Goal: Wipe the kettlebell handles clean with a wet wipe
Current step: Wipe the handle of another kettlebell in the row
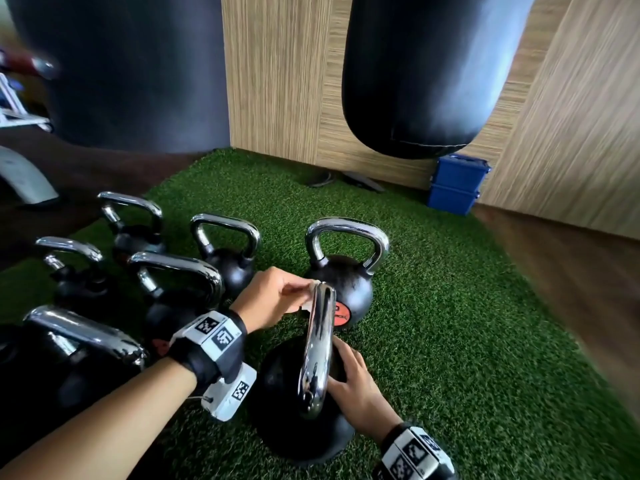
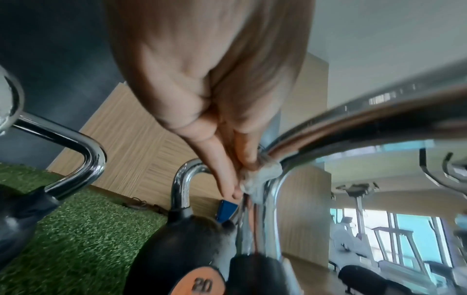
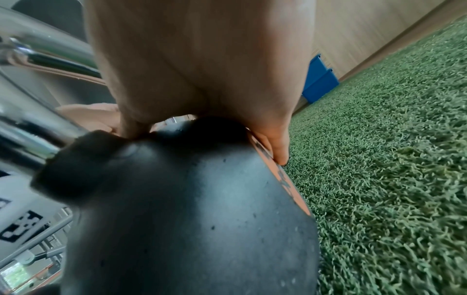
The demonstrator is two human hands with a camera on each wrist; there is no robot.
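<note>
A black kettlebell (image 1: pixel 277 382) with a chrome handle (image 1: pixel 318 344) stands on the green turf right in front of me. My left hand (image 1: pixel 277 296) pinches a white wet wipe (image 1: pixel 308 303) against the handle's far top corner. The left wrist view shows the wet wipe (image 2: pixel 262 175) bunched between my fingertips (image 2: pixel 233 191) and the chrome handle (image 2: pixel 328 123). My right hand (image 1: pixel 349 382) lies flat on the right side of the ball. In the right wrist view its fingers (image 3: pixel 278 151) press on the kettlebell (image 3: pixel 192 209) near its orange label.
Several more chrome-handled kettlebells (image 1: pixel 221 251) stand to the left and behind, one with an orange label (image 1: pixel 341 271) just beyond the wipe. Two black punching bags (image 1: pixel 426 71) hang ahead. Blue stacked bins (image 1: pixel 457 185) sit by the wooden wall. Green turf (image 1: pixel 450 323) stretches right.
</note>
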